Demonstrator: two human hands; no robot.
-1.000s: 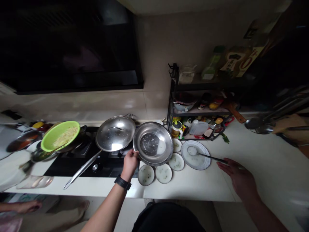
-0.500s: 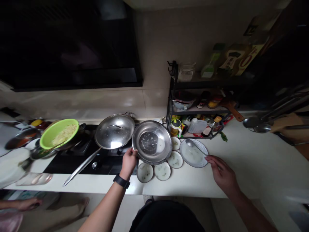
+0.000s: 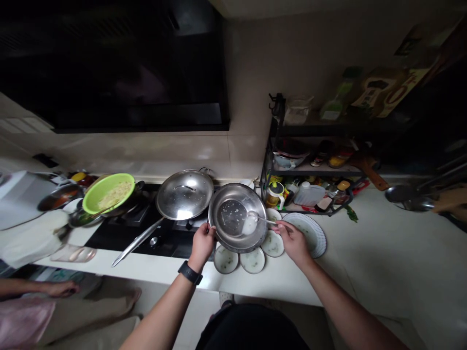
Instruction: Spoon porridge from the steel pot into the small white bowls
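Note:
My left hand (image 3: 204,239) grips the left rim of a metal basin (image 3: 222,194), tilted so a little white liquid pools at its lower right. In my right hand (image 3: 294,238) is a metal spoon (image 3: 265,220), its bowl dipped in that liquid. Under and beside the basin stand several small bowls (image 3: 252,261) of pale liquid with green bits. A ridged-rim plate (image 3: 321,238), also holding pale liquid, lies partly behind my right hand.
A lidded pan (image 3: 182,194) sits on the black stove (image 3: 124,238), its handle reaching toward the counter edge. Beyond it is a green colander (image 3: 91,199) with pale shreds. A spice rack (image 3: 310,170) stands behind. Another person's hand (image 3: 63,288) shows at lower left.
My right hand has moved left, bringing the spoon from the ridged plate into the basin. My left hand still holds the basin. The view has shifted slightly left.

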